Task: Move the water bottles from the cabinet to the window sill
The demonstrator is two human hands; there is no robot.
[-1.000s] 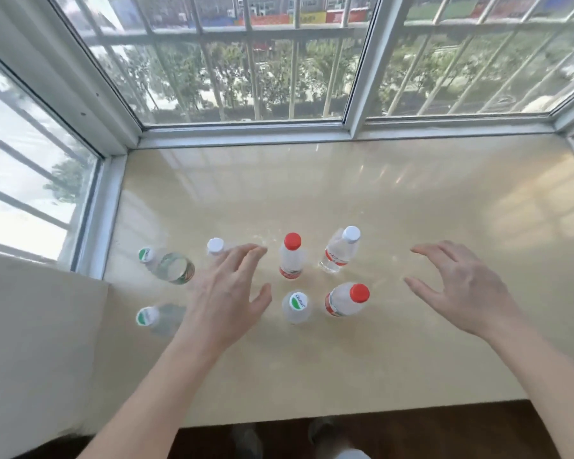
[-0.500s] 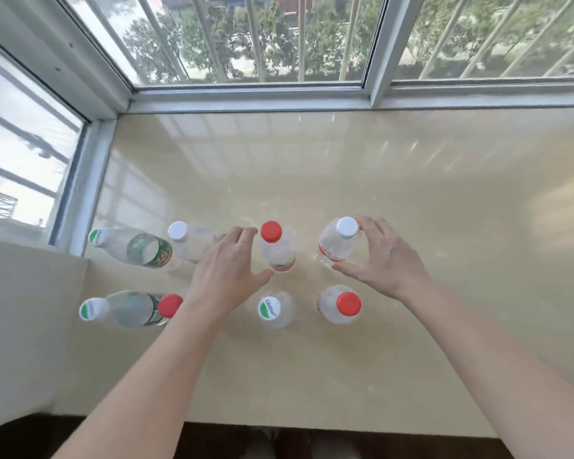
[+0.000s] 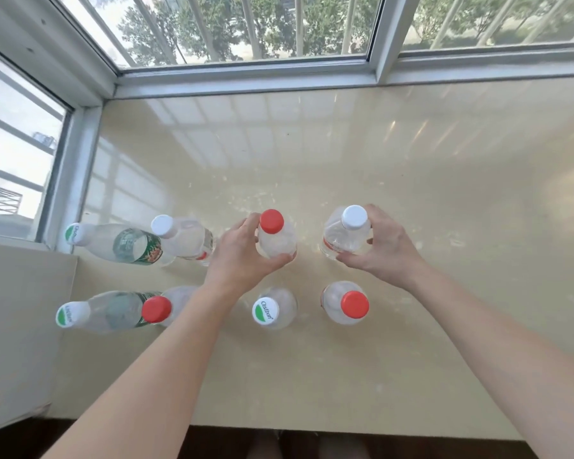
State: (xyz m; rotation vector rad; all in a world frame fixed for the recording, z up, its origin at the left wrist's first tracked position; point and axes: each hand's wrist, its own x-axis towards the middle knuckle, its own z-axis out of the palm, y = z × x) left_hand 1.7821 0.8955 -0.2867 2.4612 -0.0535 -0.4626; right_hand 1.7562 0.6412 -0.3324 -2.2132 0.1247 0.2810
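Observation:
Several clear water bottles stand in two rows on the beige window sill (image 3: 411, 180). My left hand (image 3: 239, 256) grips a red-capped bottle (image 3: 274, 233) in the back row, fingers and thumb curled round its body. My right hand (image 3: 383, 246) grips a white-capped bottle (image 3: 348, 230) beside it. In the front row stand a green-and-white-capped bottle (image 3: 269, 309) and a red-capped bottle (image 3: 348, 303). Further left are a white-capped bottle (image 3: 179, 236), two green-labelled bottles (image 3: 120, 243) (image 3: 103, 313) and another red-capped bottle (image 3: 161, 308), partly hidden by my left forearm.
Window frames (image 3: 246, 74) close the sill at the back and on the left. A beige wall ledge (image 3: 17, 326) stands at the lower left. The sill's front edge (image 3: 345, 432) runs along the bottom, with dark floor below. The sill's right half is bare.
My left hand has closed round the back red-capped bottle, which it was only reaching toward. My right hand has tightened its hold on the white-capped bottle. The camera has moved closer and lower.

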